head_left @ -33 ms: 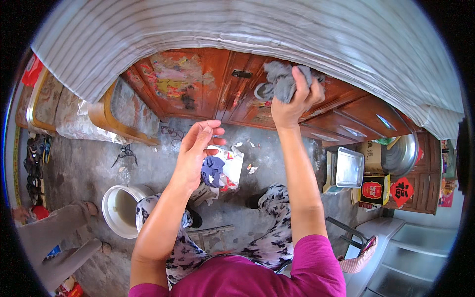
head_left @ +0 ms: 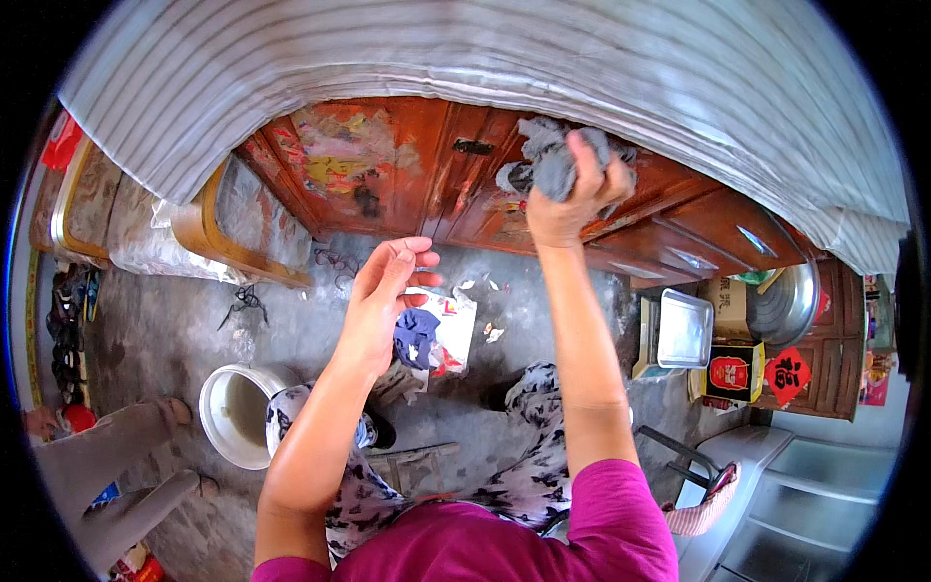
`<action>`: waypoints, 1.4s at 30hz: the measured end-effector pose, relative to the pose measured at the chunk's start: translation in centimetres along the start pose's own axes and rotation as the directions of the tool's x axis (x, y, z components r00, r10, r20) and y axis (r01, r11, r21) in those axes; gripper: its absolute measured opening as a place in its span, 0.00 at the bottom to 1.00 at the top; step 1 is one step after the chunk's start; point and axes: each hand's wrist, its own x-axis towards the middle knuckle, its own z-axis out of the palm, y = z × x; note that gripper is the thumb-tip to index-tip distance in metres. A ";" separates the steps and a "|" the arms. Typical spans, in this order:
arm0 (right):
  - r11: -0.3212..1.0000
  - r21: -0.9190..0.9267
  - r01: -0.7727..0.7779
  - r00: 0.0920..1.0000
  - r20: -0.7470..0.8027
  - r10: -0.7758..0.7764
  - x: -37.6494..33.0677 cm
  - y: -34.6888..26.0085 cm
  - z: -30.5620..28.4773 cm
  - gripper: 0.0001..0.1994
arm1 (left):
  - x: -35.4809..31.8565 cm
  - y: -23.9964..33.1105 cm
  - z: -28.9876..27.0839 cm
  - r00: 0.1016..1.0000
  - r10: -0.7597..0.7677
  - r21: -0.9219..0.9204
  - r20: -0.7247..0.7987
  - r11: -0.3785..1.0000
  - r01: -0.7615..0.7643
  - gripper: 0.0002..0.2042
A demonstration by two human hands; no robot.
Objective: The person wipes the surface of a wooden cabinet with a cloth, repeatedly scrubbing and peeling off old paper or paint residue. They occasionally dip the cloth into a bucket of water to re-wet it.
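My right hand [head_left: 574,199] grips a crumpled grey rag [head_left: 555,167] and presses it to the red-brown wooden cabinet [head_left: 432,184], just below the curtain edge. The fingers bend over the cloth, and its underside is hidden. On the cabinet's left door clings a torn, faded patch of coloured paper [head_left: 344,160]; scraps also show by the rag. My left hand [head_left: 383,291] hovers in front of the cabinet, fingers loosely curled and apart, holding nothing. Below it on the floor lies a dark blue cloth [head_left: 415,335] upon a white printed sheet or bag [head_left: 456,325].
A white bucket [head_left: 228,417] of cloudy water stands left of my legs. A striped curtain [head_left: 465,58] hangs over the cabinet top. Left is a wood-armed sofa [head_left: 204,228]; another person's legs [head_left: 126,446] are lower left. Boxes and a metal tray [head_left: 686,328] stand right.
My right hand and the rag have shifted very slightly over the cabinet, with the rag's folds changed. My left hand has stayed in place.
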 end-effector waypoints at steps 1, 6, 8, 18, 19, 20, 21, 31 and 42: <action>1.000 0.011 0.022 1.000 0.014 -0.022 -2.8 1.0 0.8 0.21 | 0.0 0.1 0.1 1.000 -0.007 -0.006 -0.006 1.000 0.007 0.18; 0.961 0.033 0.274 0.629 0.750 -0.205 -16.8 5.2 -4.4 0.18 | 0.6 -0.6 1.3 0.999 -0.052 -0.049 0.004 0.997 0.052 0.17; 0.970 0.037 0.239 0.529 0.833 -0.162 -15.8 5.7 -5.5 0.21 | 0.5 -0.5 1.1 0.997 -0.076 -0.087 -0.010 0.993 0.075 0.17; 0.994 0.022 -0.104 0.983 -0.148 0.106 -7.7 7.0 -1.3 0.23 | 0.1 0.0 1.1 0.998 -0.067 -0.098 0.020 0.993 0.068 0.19; 0.990 -0.060 -0.129 0.991 -0.023 0.128 -10.8 6.2 -2.3 0.23 | 0.0 -0.2 1.1 0.997 -0.073 -0.097 0.014 0.993 0.074 0.19; 0.953 -0.113 -0.283 0.934 0.192 0.300 -14.2 4.7 -3.7 0.25 | 0.0 -0.3 1.1 0.997 -0.082 -0.094 0.007 0.992 0.082 0.19; 0.934 -0.199 -0.296 0.842 0.407 0.354 -16.9 3.3 -5.3 0.26 | 0.0 -0.2 0.9 0.997 -0.080 -0.094 -0.002 0.992 0.079 0.19; 0.774 0.289 -0.563 0.777 -0.135 0.615 -2.8 5.0 -4.5 0.25 | -0.2 -0.8 0.8 0.996 -0.084 -0.125 0.008 0.989 0.084 0.18; 0.292 0.087 -0.952 0.295 0.027 0.955 -26.4 3.7 -1.7 0.27 | 1.1 -1.4 3.6 0.992 -0.089 -0.113 0.094 0.989 0.099 0.18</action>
